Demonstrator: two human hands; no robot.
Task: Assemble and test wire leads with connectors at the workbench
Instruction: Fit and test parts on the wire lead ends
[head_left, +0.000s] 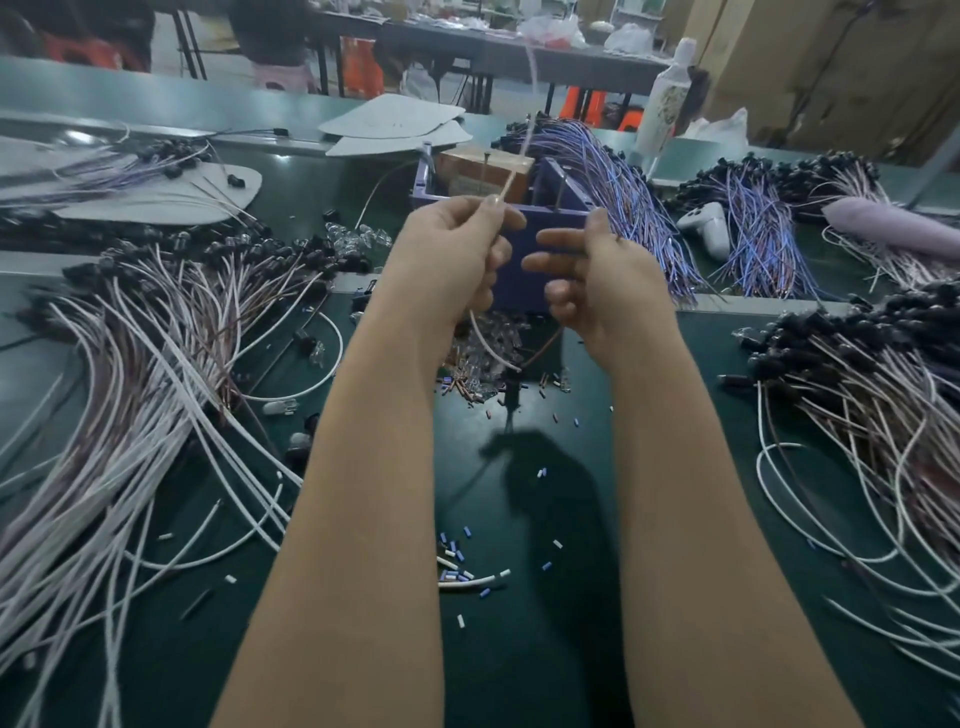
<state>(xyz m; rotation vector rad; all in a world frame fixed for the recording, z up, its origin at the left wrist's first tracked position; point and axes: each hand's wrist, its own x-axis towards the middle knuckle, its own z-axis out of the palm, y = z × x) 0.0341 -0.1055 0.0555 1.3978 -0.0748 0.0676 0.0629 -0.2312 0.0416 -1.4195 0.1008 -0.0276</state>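
Green matting covers the workbench (519, 649), crowded with a heap of white-and-brown leads (156, 353) at the left of the frame and blue leads (628, 208) right of centre near the top.

At centre, raised above the bench, the left hand (452, 254) pinches one wire lead (508, 186) between thumb and forefinger. Its free end runs upward, blurred, in front of the purple fixture (514, 275). Below the hand the lead hangs in a loop, pale on one side and brown on the other. What looks like a dark connector (511, 387) hangs at the bottom, just above a scatter of clear parts (462, 345).

The right hand (592, 270) sits just beside the left, fingers half curled, the upper two pointing across. The brown strand rises toward its lower fingers, but I cannot tell whether they grip it.

The likeliest trouble is the lead itself:
- **Slipping:** a two-finger pinch on a thin, smooth wire can let go if the other hand tugs.
- **Upper end:** the loose end could catch on the fixture's upright posts.
- **Hanging loop:** it could drag through the clear parts and snag or scatter them.
- **Dropping:** a dropped lead would be hard to pick out among the look-alike heaps.
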